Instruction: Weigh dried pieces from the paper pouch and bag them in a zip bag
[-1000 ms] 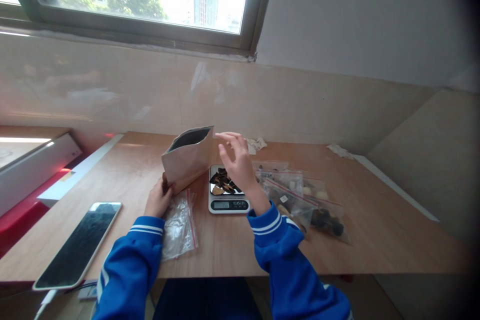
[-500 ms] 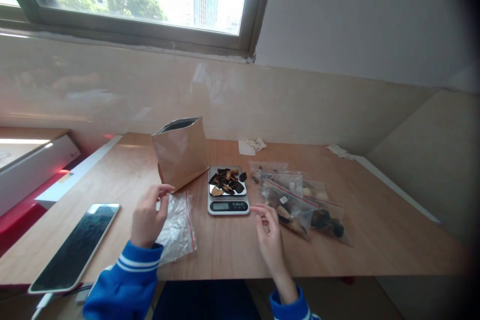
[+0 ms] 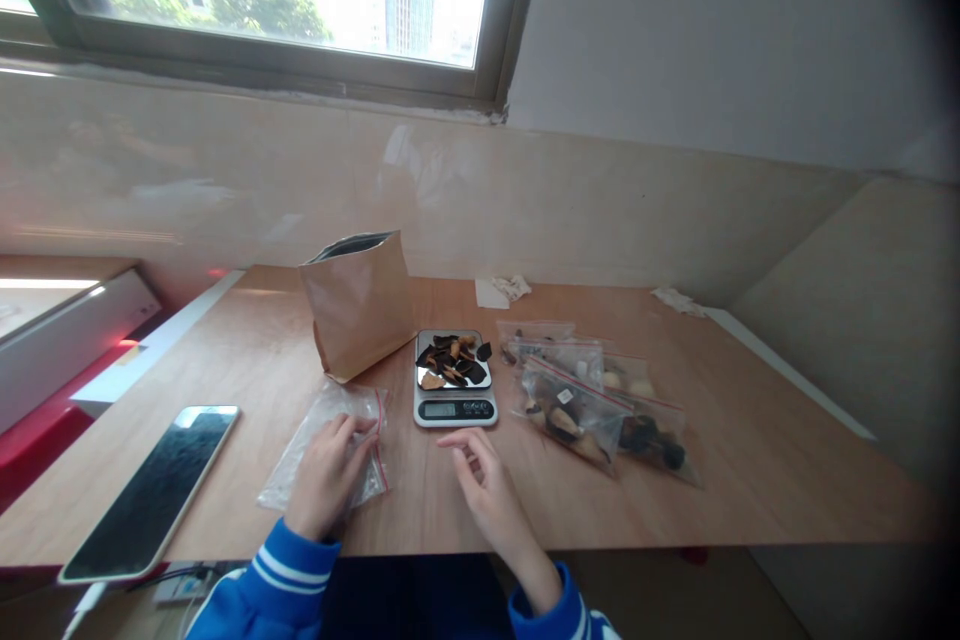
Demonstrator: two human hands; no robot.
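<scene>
My left hand (image 3: 330,470) lies over a clear plastic zip bag (image 3: 289,465) that looks flat and empty. Its thumb and fingers come together at the bag's red zip strip. My right hand (image 3: 484,490) hovers just in front of a small kitchen scale (image 3: 415,410), fingers loosely bent and apart, holding nothing. Dark and tan dried slices (image 3: 454,360) lie spread on the scale's square plate; the digits on its display are too small to read. Behind the zip bag a brown paper pouch (image 3: 356,305) stands upright with its top open.
Several filled zip bags (image 3: 574,415) overlap to the right of the scale. A phone (image 3: 154,490) with a cable lies at the left. White paper and a crumpled tissue (image 3: 514,288) are near the wall, with another tissue (image 3: 677,302) at the back right. The table's front edge runs below my hands.
My left hand has moved right and nearer, from beside the paper pouch onto the empty zip bag. My right hand has shifted left, from the scale's right corner to in front of it.
</scene>
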